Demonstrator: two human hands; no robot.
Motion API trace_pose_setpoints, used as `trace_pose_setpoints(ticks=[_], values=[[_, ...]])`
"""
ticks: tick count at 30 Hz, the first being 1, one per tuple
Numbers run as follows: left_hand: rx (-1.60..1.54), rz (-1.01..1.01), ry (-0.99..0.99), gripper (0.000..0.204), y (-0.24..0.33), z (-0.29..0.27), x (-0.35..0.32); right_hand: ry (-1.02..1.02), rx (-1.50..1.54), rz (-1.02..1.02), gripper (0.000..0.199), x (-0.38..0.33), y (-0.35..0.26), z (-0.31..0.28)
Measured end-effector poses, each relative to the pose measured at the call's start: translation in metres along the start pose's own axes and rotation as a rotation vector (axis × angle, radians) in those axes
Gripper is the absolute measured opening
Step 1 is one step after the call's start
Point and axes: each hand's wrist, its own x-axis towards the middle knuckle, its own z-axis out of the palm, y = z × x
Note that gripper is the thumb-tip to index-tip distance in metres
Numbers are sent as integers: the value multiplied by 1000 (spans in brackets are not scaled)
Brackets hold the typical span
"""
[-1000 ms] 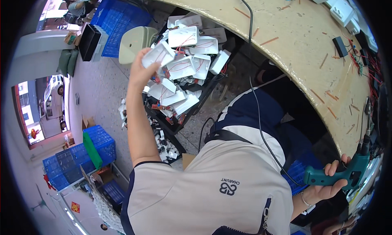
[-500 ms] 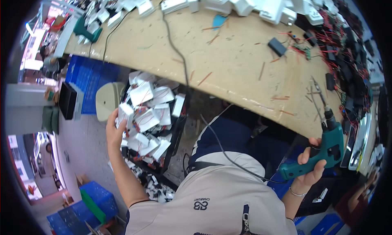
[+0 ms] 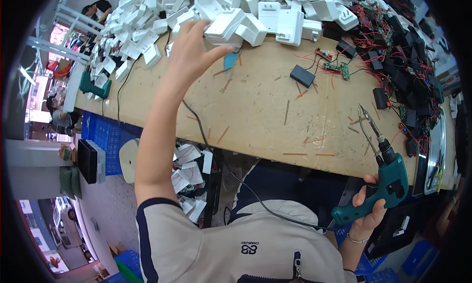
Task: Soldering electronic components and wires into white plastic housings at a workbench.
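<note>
My left hand (image 3: 189, 52) reaches across the table to the near side of a heap of white plastic housings (image 3: 290, 27). Its thumb and fingers are spread, with a white housing (image 3: 226, 25) just beyond the gap between them; whether they touch it I cannot tell. In my right hand (image 3: 368, 209) is a green soldering gun (image 3: 393, 180), its metal tip pointing up over the table's right side. The gun's black cord (image 3: 275, 214) runs across my front and onto the table.
Wired black battery-like blocks and circuit boards (image 3: 388, 47) pile up at the right. A single black block (image 3: 302, 75) lies mid-table near copper-coloured strips (image 3: 223, 134). A crate of white wired housings (image 3: 189, 172) stands below the table edge. Another green tool (image 3: 94, 86) lies far left.
My left hand has moved from the crate, where it held a white housing, up to the heap on the table; that housing is no longer in it. The right hand keeps the soldering gun.
</note>
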Motion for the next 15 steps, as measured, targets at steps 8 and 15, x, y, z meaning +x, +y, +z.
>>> trace_pose_setpoints(ticks=[8, 15], values=[[170, 17, 73, 26, -23, 36, 27, 89, -33, -66, 65, -12, -6, -14], [-360, 18, -39, 27, 82, 28, -31, 121, -7, -56, 66, -12, -7, -26]])
